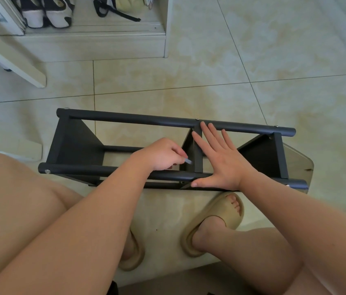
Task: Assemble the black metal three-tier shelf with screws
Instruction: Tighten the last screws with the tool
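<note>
**Steadying a Shelf on Its Side, Fastener in Hand**

Head view. Shows a black metal three-tier shelf (125, 118) of round tubes and flat sheet panels lying on its side on a cream tiled floor (252, 60), dead centre, just beyond a pair of tan foam slippers (215, 208) at 6 o'clock. Presses down with the right hand (225, 162), fingers straight and spread, thumb and heel on the near tube beside the middle panel, fingertips reaching the far tube toward 12 o'clock. Pinches with the left hand (161, 155), fingers curled, a small silvery piece (188, 161) at 9 o'clock of that panel; cannot tell whether screw or key.

Looks stiff and fairly light, going by the thin tubing and sheet. Probably slides easily on smooth tile and may rack while joints are loose. Best taken round a tube close to a joint, not by a panel edge.

Shows silver screw heads (47, 171) seated at several tube ends. Hides the near middle joint under the right palm. Loses the lower tubes behind panels and forearms. Crops a white cabinet (95, 45) holding sneakers at 11 o'clock.
</note>
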`<state>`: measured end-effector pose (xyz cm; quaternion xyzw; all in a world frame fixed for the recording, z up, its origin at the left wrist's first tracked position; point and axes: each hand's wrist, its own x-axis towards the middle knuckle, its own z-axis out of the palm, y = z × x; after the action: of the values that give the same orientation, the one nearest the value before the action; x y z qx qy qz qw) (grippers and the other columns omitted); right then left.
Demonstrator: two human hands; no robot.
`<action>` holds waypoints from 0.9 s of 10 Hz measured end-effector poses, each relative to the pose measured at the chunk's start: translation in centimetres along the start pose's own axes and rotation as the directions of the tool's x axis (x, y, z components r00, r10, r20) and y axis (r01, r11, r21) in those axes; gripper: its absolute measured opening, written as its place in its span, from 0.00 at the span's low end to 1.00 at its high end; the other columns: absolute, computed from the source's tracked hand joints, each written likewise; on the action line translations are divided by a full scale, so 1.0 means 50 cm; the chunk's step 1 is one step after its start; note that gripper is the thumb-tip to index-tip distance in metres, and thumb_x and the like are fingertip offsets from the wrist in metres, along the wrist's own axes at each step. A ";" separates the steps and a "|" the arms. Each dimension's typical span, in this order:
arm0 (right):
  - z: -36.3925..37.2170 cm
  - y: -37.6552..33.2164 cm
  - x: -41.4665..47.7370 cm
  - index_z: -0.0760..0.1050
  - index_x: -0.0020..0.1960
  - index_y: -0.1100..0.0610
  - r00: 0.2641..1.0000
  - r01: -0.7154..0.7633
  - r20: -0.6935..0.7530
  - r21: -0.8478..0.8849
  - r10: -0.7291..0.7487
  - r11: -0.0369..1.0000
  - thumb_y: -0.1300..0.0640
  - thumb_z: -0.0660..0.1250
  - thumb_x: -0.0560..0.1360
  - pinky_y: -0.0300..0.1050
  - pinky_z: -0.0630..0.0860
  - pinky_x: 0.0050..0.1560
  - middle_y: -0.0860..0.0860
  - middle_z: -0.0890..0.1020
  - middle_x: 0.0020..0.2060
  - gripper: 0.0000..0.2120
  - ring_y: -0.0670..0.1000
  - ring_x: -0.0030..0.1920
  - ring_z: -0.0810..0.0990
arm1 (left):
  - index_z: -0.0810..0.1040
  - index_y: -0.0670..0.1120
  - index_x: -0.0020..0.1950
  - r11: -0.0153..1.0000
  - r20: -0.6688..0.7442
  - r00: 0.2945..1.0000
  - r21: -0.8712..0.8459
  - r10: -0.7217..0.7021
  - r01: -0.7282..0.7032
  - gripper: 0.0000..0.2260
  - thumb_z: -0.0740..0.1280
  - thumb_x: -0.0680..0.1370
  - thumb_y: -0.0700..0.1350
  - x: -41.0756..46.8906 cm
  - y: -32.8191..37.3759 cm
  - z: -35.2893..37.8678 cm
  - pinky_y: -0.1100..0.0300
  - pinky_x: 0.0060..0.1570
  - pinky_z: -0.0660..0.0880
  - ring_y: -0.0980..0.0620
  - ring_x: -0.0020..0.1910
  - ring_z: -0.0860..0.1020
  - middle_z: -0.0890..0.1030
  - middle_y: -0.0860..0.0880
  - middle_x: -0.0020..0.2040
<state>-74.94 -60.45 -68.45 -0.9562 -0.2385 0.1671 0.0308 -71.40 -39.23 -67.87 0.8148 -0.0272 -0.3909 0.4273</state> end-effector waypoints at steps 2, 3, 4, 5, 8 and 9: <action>0.002 0.000 0.000 0.34 0.82 0.49 1.000 -0.005 -0.011 0.011 0.005 1.000 0.17 0.55 0.66 0.57 0.35 0.80 0.52 0.31 0.80 0.60 0.52 0.79 0.28 | 0.80 0.47 0.55 0.945 0.027 0.993 -0.305 -0.115 0.117 0.05 0.68 0.81 0.46 0.005 0.015 0.010 0.61 0.46 0.79 0.55 0.48 0.84 0.85 0.50 0.48; 0.003 0.001 0.000 0.35 0.83 0.49 1.000 -0.008 -0.018 0.015 0.008 1.000 0.17 0.56 0.66 0.57 0.35 0.80 0.52 0.32 0.81 0.60 0.52 0.80 0.29 | 0.81 0.46 0.57 0.942 -0.041 0.987 -0.306 -0.153 0.134 0.08 0.69 0.80 0.46 0.011 0.012 0.015 0.60 0.47 0.80 0.57 0.45 0.84 0.86 0.51 0.44; 0.004 0.001 0.000 0.35 0.83 0.49 1.000 -0.010 -0.020 0.011 0.010 1.000 0.16 0.56 0.66 0.57 0.35 0.80 0.51 0.32 0.81 0.60 0.52 0.80 0.29 | 0.81 0.50 0.50 0.952 -0.062 0.987 -0.278 -0.149 0.126 0.02 0.70 0.79 0.47 0.011 0.015 0.018 0.55 0.56 0.79 0.56 0.47 0.83 0.86 0.54 0.43; 0.005 0.002 0.000 0.35 0.83 0.49 1.000 -0.010 -0.018 0.011 0.010 1.000 0.16 0.55 0.66 0.57 0.35 0.80 0.51 0.32 0.81 0.60 0.52 0.80 0.29 | 0.80 0.52 0.46 0.962 -0.072 0.988 -0.249 -0.136 0.115 0.03 0.69 0.79 0.48 0.010 0.018 0.021 0.53 0.59 0.77 0.55 0.48 0.82 0.86 0.54 0.43; 0.002 0.003 0.000 0.36 0.83 0.49 1.000 -0.009 -0.024 0.023 0.009 1.000 0.17 0.56 0.66 0.55 0.34 0.80 0.51 0.32 0.81 0.60 0.52 0.80 0.29 | 0.82 0.49 0.51 0.970 -0.151 0.980 -0.223 -0.130 0.095 0.06 0.65 0.81 0.48 0.009 0.025 0.035 0.54 0.55 0.73 0.54 0.46 0.81 0.85 0.56 0.42; 0.002 0.003 0.000 0.35 0.83 0.48 1.000 -0.004 -0.024 0.022 0.005 1.000 0.16 0.55 0.66 0.55 0.34 0.80 0.51 0.32 0.81 0.60 0.51 0.79 0.29 | 0.80 0.48 0.57 0.963 -0.149 0.981 -0.257 -0.123 0.081 0.08 0.64 0.82 0.48 0.007 0.029 0.032 0.53 0.56 0.73 0.55 0.47 0.81 0.84 0.57 0.41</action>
<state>-74.94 -60.58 -68.57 -0.9582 -0.2341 0.1582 0.0438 -71.80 -41.36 -67.56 0.7841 0.0996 -0.3444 0.5065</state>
